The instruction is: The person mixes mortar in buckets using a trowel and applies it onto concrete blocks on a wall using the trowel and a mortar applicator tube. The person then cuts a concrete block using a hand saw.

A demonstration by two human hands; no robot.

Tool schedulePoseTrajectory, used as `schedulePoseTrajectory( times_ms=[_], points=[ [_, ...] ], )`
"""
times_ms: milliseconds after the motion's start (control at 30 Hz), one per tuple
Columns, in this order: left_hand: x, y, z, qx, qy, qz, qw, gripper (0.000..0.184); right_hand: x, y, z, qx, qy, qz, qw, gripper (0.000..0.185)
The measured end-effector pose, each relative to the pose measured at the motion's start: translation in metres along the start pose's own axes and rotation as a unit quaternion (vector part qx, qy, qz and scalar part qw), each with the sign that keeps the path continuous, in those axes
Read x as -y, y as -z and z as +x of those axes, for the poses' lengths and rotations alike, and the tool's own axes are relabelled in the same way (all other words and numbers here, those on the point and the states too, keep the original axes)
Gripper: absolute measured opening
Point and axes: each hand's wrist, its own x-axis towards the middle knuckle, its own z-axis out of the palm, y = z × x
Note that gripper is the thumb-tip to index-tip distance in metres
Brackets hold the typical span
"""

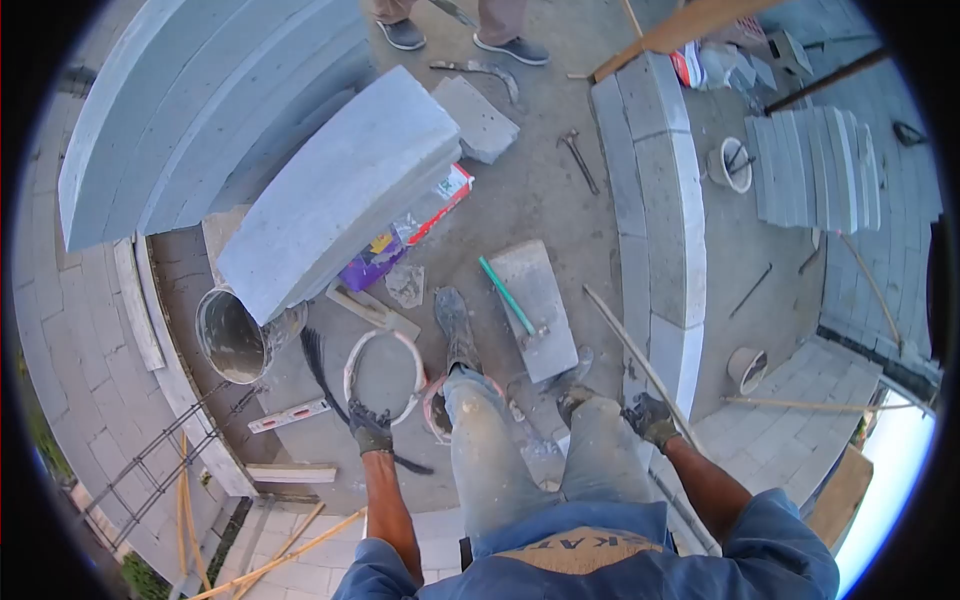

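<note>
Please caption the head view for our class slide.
Building site: a gloved left hand grips black strands, while a green-handled hammer lies on a grey block.

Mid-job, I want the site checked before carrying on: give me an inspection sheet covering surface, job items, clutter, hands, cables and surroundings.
Surface: dusty grey concrete floor, strewn with tools and blocks.
Job items: long black fibrous strip; long, straight, slender pole.
Clutter: rectangular grey block with a green-handled tool on it; dark metal hammer; white-and-red spirit level.
Hands: dark-gloved left hand holds the strip; dark-gloved right hand is at the pole, grip unclear.
Cables: nothing seen for certain.
Surroundings: stacked curved grey blocks at left; low grey block wall at right; another person's dark shoes ahead.
</note>
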Motion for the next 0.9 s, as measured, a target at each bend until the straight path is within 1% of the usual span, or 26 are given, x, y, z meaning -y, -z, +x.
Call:
schedulePoseTrajectory(
  times_ms=[67,133,167,200,233,267,300,333,367,400,433,467,500,533,567,600,633,667,700,733,767,800,833,867,900],
  points=[
    [-0.012,-0.03,-0.061,0.043,-0.027,0.026,0.998,0.029,0.005,-0.003,-0.003,-0.032,0.023,0.021,0.999,0.051],
    [-0.014,-0.054,-0.102,0.072,-0.038,0.066,0.994,0.028,-0.007,-0.047,0.004,-0.086,0.127,-0.016,0.988,0.039],
    [-0.014,-0.066,-0.118,0.083,-0.042,0.087,0.992,0.027,-0.002,-0.053,0.003,-0.08,0.116,-0.001,0.99,0.039],
    [-0.011,-0.077,-0.124,0.11,-0.048,0.105,0.987,0.027,0.017,-0.051,0.002,-0.059,0.087,0.046,0.993,0.041],
    [-0.002,-0.083,-0.118,0.11,-0.05,0.125,0.985,0.027,0.025,-0.059,-0.003,-0.039,0.058,0.093,0.993,0.042],
    [0.008,-0.089,-0.105,0.144,-0.057,0.135,0.979,0.022,0.023,-0.082,-0.002,-0.035,0.052,0.11,0.992,0.042],
    [0.014,-0.101,-0.096,0.178,-0.066,0.143,0.971,0.016,0.018,-0.112,0.008,-0.043,0.131,0.075,0.988,0.038],
    [0.02,-0.117,-0.088,0.18,-0.073,0.156,0.968,0.016,0.011,-0.138,0.017,-0.056,0.209,0.036,0.976,0.035],
    [0.025,-0.136,-0.083,0.202,-0.068,0.174,0.961,0.021,0.006,-0.161,0.016,-0.058,0.204,0.053,0.976,0.035],
    [0.027,-0.16,-0.08,0.23,-0.063,0.196,0.951,0.027,0.004,-0.185,0.011,-0.084,0.138,0.184,0.969,0.031],
    [0.033,-0.186,-0.08,0.244,-0.066,0.214,0.944,0.027,-0.004,-0.213,0.001,-0.111,0.066,0.31,0.942,0.027],
    [0.034,-0.208,-0.086,0.252,-0.069,0.215,0.941,0.023,-0.002,-0.212,-0.014,-0.094,0.014,0.308,0.947,0.023],
    [0.035,-0.226,-0.096,0.261,-0.068,0.22,0.938,0.021,0.0,-0.205,-0.027,-0.069,0.002,0.252,0.965,0.021],
    [0.036,-0.248,-0.113,0.22,-0.067,0.245,0.942,0.021,0.0,-0.203,-0.039,-0.057,-0.009,0.232,0.971,0.022],
    [0.041,-0.265,-0.119,0.234,-0.064,0.268,0.933,0.021,0.001,-0.205,-0.051,-0.056,-0.021,0.241,0.969,0.025],
    [0.041,-0.269,-0.118,0.261,-0.081,0.287,0.918,0.021,-0.001,-0.209,-0.06,-0.065,-0.033,0.295,0.953,0.029],
    [0.038,-0.261,-0.116,0.267,-0.087,0.311,0.908,0.021,-0.001,-0.225,-0.055,-0.075,-0.039,0.382,0.92,0.026],
    [0.034,-0.253,-0.115,0.272,-0.094,0.335,0.897,0.022,-0.003,-0.242,-0.051,-0.088,-0.043,0.469,0.878,0.023],
    [0.028,-0.242,-0.12,0.307,-0.129,0.343,0.878,0.021,-0.004,-0.258,-0.047,-0.101,-0.045,0.549,0.829,0.02],
    [0.025,-0.238,-0.124,0.348,-0.165,0.341,0.858,0.022,-0.007,-0.265,-0.028,-0.092,-0.053,0.541,0.835,0.019],
    [0.02,-0.237,-0.125,0.344,-0.164,0.354,0.854,0.022,-0.01,-0.272,-0.009,-0.083,-0.061,0.532,0.84,0.018],
    [0.014,-0.234,-0.124,0.332,-0.149,0.359,0.859,0.019,-0.016,-0.296,0.02,-0.098,-0.067,0.582,0.805,0.018],
    [0.012,-0.229,-0.128,0.319,-0.133,0.363,0.865,0.017,-0.013,-0.293,0.031,-0.096,-0.077,0.556,0.822,0.017],
    [0.021,-0.224,-0.147,0.33,-0.176,0.366,0.852,0.015,-0.006,-0.283,0.035,-0.083,-0.098,0.492,0.861,0.017],
    [0.024,-0.219,-0.129,0.328,-0.177,0.381,0.846,0.015,0.003,-0.273,0.033,-0.065,-0.125,0.432,0.891,0.016]
  ],
)
